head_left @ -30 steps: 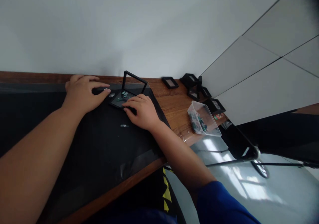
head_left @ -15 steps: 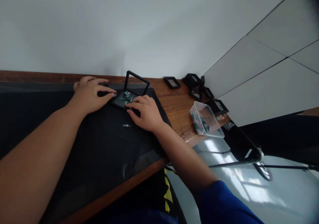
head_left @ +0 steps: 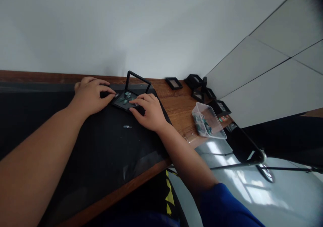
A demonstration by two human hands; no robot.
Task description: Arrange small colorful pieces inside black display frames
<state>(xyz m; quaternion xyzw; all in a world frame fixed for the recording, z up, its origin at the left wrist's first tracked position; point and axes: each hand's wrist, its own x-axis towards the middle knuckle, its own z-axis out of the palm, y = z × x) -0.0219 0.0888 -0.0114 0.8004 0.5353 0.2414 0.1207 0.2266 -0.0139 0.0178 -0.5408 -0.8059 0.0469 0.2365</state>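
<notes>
A small black display case (head_left: 125, 101) lies open on a black mat (head_left: 83, 146), its lid frame (head_left: 138, 81) standing upright behind it. Several small green pieces lie on the case's base. My left hand (head_left: 91, 95) rests at the case's left edge, fingers curled, fingertips touching its corner. My right hand (head_left: 148, 111) rests on the case's near right edge, fingers bent, index finger reaching onto the base among the green pieces. One loose green piece (head_left: 127, 126) lies on the mat, just in front of my right hand.
A clear plastic tub (head_left: 208, 122) holding green pieces sits on the wooden table (head_left: 179, 107) at the right. More black frames (head_left: 199, 87) are stacked at the far right near the wall. The table's near edge runs diagonally below my arms.
My left hand slid right until its fingertips reached the case's left corner. My right hand moved slightly up onto the case's base.
</notes>
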